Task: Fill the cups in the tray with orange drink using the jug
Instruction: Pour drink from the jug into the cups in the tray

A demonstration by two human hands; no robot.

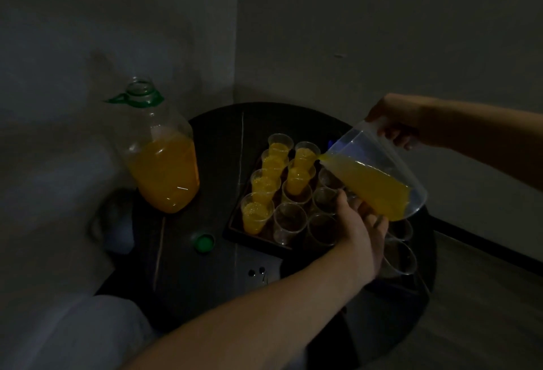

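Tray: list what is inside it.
The tray holds rows of clear cups: six on the left hold orange drink, several others look empty. The left hand and the tilted jug cover part of the right side, so the full count is hidden.

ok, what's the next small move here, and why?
Probably tip the jug back to cut the stream: the far cup at its spout already looks about as full as the filled cups beside it. The right hand grips it up top and the left hand supports its base. Empty cups stand nearer.
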